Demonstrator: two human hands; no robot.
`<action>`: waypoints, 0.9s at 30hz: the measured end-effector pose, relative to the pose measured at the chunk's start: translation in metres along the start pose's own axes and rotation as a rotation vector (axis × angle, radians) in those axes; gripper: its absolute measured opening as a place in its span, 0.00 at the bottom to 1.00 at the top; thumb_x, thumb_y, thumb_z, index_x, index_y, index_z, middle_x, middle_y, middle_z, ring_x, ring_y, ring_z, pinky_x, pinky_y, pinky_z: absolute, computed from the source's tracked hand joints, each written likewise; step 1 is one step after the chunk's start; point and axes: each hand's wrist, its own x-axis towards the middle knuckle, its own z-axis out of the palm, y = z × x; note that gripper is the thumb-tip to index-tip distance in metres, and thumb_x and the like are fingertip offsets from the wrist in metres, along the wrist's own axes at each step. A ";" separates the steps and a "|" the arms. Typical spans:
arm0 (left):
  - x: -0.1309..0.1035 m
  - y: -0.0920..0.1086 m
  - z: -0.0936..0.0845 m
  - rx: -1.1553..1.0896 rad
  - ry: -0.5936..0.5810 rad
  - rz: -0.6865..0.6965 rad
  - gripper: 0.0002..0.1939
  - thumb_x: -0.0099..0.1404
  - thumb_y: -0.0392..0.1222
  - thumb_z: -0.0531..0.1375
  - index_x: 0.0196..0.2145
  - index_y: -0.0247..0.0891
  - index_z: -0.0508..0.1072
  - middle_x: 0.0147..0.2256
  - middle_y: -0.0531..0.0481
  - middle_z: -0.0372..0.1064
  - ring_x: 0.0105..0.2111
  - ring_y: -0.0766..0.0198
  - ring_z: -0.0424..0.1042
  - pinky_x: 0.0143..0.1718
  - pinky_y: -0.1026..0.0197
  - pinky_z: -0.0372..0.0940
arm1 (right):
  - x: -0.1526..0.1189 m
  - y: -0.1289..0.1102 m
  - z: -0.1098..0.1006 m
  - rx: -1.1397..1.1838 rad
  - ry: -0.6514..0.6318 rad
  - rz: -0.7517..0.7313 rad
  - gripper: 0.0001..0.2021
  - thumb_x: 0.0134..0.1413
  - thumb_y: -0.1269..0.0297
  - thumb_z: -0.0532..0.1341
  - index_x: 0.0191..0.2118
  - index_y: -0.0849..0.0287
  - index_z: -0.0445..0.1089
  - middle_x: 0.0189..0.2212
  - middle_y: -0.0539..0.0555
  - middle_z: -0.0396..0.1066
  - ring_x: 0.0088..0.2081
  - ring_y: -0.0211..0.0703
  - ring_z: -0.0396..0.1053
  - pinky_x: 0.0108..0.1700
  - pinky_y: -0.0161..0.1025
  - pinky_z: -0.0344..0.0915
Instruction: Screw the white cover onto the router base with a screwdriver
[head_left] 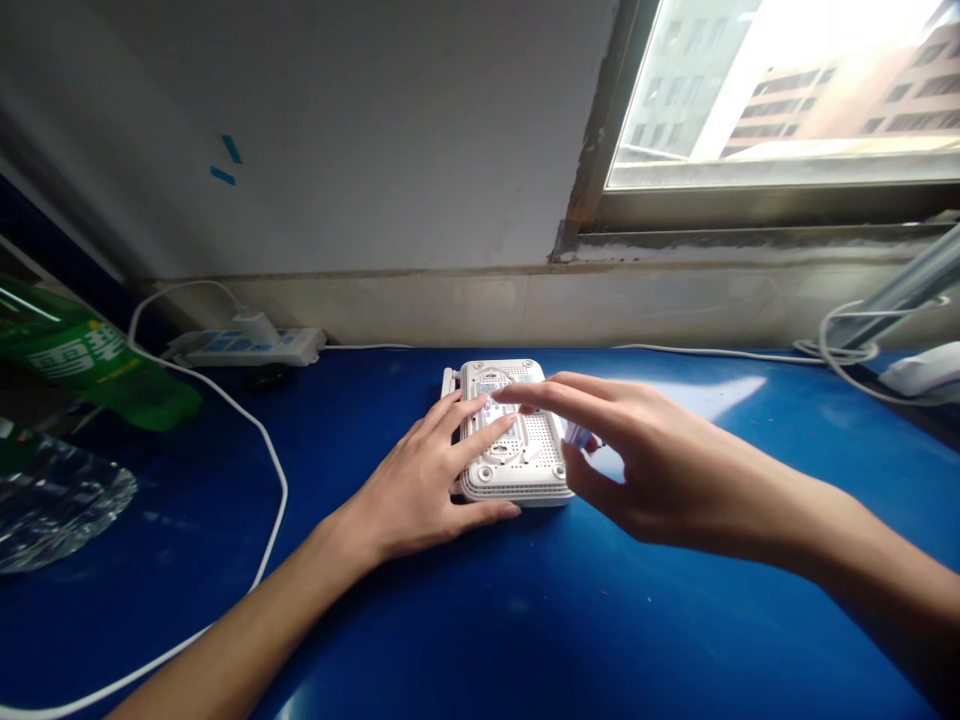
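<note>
A white router (517,480) lies on the blue table with its vented underside and printed label facing up. My left hand (420,480) rests across its left side, fingers spread over the label and thumb along the front edge. Over the router's right side, my right hand (637,450) reaches in with the index finger stretched to the label. Its thumb hangs apart near the right edge, and the other fingers are partly hidden. Beneath that palm shows a small pale bluish patch; whether it is an object or lit table, I cannot tell. A white antenna (449,382) shows at the router's left.
At the left are a green bottle (112,370) and a clear bottle (60,500). A power strip (255,345) with a plugged-in charger sits by the wall. Its white cable (274,460) curves across the table's left. A coiled cable (832,345) lies at the right, below the window.
</note>
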 end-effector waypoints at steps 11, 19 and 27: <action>0.000 -0.003 -0.002 -0.007 0.018 0.012 0.45 0.69 0.72 0.59 0.75 0.53 0.56 0.76 0.47 0.48 0.76 0.36 0.44 0.73 0.32 0.53 | 0.001 0.000 -0.002 0.002 0.050 -0.015 0.35 0.60 0.78 0.60 0.71 0.50 0.63 0.53 0.58 0.79 0.40 0.44 0.79 0.40 0.36 0.72; 0.001 -0.002 -0.003 0.010 -0.025 -0.024 0.45 0.69 0.72 0.58 0.76 0.55 0.53 0.77 0.49 0.46 0.77 0.39 0.42 0.74 0.34 0.52 | 0.002 0.002 0.000 -0.041 0.056 0.036 0.12 0.70 0.66 0.63 0.53 0.53 0.79 0.39 0.57 0.84 0.33 0.46 0.80 0.36 0.37 0.70; -0.001 -0.002 -0.002 0.011 -0.022 -0.026 0.45 0.69 0.72 0.58 0.76 0.54 0.54 0.77 0.47 0.46 0.76 0.38 0.43 0.73 0.34 0.52 | 0.001 -0.002 -0.006 0.046 -0.032 0.012 0.30 0.60 0.76 0.62 0.66 0.48 0.68 0.49 0.53 0.81 0.38 0.43 0.78 0.39 0.36 0.69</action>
